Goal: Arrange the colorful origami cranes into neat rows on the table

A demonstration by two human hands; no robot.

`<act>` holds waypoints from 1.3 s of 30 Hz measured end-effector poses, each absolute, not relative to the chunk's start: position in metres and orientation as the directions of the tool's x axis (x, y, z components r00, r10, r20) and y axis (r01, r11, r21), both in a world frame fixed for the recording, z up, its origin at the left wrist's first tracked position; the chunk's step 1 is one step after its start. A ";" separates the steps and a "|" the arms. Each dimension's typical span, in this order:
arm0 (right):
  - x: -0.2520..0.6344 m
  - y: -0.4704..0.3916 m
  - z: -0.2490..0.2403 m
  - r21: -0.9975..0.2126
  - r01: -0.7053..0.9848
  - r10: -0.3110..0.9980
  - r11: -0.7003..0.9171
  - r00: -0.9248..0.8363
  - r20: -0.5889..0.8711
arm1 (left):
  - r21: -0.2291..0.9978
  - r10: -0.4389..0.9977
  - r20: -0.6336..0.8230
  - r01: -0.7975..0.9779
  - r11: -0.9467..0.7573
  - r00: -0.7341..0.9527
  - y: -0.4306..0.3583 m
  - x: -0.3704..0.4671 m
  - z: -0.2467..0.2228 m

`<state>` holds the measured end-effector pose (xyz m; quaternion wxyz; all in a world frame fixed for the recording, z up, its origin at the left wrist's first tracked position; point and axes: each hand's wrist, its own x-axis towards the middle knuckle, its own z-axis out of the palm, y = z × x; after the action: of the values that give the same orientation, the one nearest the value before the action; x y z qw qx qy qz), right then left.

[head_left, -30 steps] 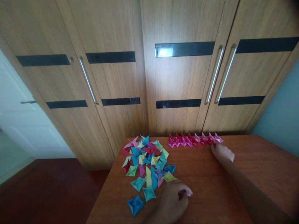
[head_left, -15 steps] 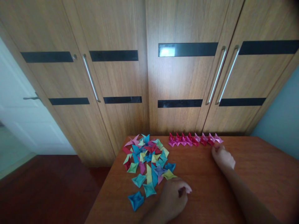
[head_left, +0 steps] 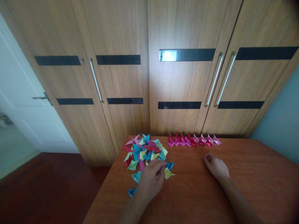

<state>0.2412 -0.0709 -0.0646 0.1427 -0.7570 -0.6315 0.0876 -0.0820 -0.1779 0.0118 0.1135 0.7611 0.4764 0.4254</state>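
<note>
My left hand point(head_left: 150, 180) is over the near side of a loose pile of folded paper pieces point(head_left: 137, 149) in blue, green, yellow, pink and red. Its fingers are curled together, and whatever they may hold is hidden. A yellow folded piece point(head_left: 168, 173) and a blue one point(head_left: 170, 166) lie just right of its fingertips. Partly covered by the wrist is a darker blue piece point(head_left: 132, 192). My right hand point(head_left: 216, 168) rests closed on the table, with nothing visible in its fingers. Beyond it stands a double row of red and pink folded paper pieces point(head_left: 187, 142).
The brown wooden table point(head_left: 187, 193) reaches back to a wooden wardrobe point(head_left: 177, 121) with long metal handles point(head_left: 96, 81). A white door point(head_left: 44, 124) is at the left, above dark red flooring point(head_left: 53, 186). A pale blue wall point(head_left: 280, 115) borders the right.
My left hand has moved left and away from me onto the pile, covering several pieces. My right hand has drawn back from the row's right end. The view has shifted slightly.
</note>
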 end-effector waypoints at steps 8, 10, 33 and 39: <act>0.248 -0.066 -0.072 -0.435 0.890 0.977 -0.137 0.194 0.089 | 0.215 0.903 0.381 0.969 0.119 -0.196 -0.182 -0.205 0.015; 0.249 -0.065 -0.073 -0.454 0.880 0.975 -0.143 0.205 0.090 | 0.202 0.922 0.329 0.969 0.140 -0.202 -0.186 -0.214 0.003; 0.251 -0.062 -0.076 -0.549 0.833 0.963 -0.064 0.197 0.186 | 0.233 0.911 0.396 0.972 0.023 -0.117 -0.181 -0.210 -0.017; 0.253 -0.060 -0.079 -0.593 0.801 0.960 -0.078 0.221 0.173 | 0.293 0.798 0.547 0.951 0.099 -0.251 -0.184 -0.223 -0.012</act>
<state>0.2532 -0.0603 -0.0786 0.2986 -0.7222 -0.6097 0.1325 -0.2232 -0.1843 -0.0124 -0.1258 0.5988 0.7304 0.3036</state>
